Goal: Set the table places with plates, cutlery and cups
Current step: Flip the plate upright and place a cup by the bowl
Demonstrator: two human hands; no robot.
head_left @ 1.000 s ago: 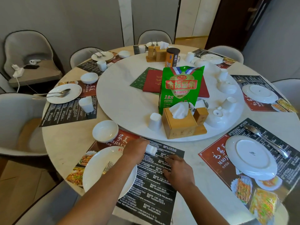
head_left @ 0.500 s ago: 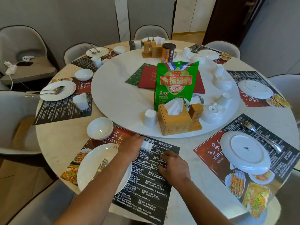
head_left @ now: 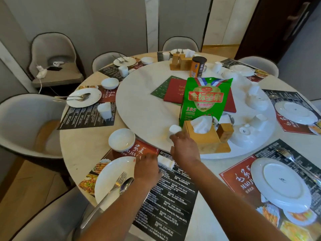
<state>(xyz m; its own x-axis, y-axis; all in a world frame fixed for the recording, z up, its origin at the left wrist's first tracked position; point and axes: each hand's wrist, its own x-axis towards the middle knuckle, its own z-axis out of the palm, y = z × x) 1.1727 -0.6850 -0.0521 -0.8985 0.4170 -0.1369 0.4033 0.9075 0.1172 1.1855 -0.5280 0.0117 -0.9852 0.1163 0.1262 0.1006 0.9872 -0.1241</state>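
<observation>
At the near place a white plate [head_left: 108,178] carries a fork [head_left: 113,186] and a spoon [head_left: 126,184] on a black and red placemat [head_left: 173,199]. A white bowl [head_left: 121,140] stands beyond it. My left hand [head_left: 147,168] hovers flat over the mat, fingers apart, just left of a small white rest [head_left: 166,162] that lies free. My right hand [head_left: 185,148] stretches onto the turntable [head_left: 145,110], fingertips touching the base of an upturned white cup [head_left: 174,129]; it does not grip the cup.
A wooden tissue box [head_left: 203,138] and a green snack bag [head_left: 205,100] stand right beside the cup. More cups and bowls [head_left: 257,119] sit on the turntable's right. The place to the right has a plate [head_left: 279,183] and fork [head_left: 291,159]. Grey chairs ring the table.
My right hand left the placemat and reached forward to the cup on the turntable. My left hand drew back from the small white rest, which stays on the mat.
</observation>
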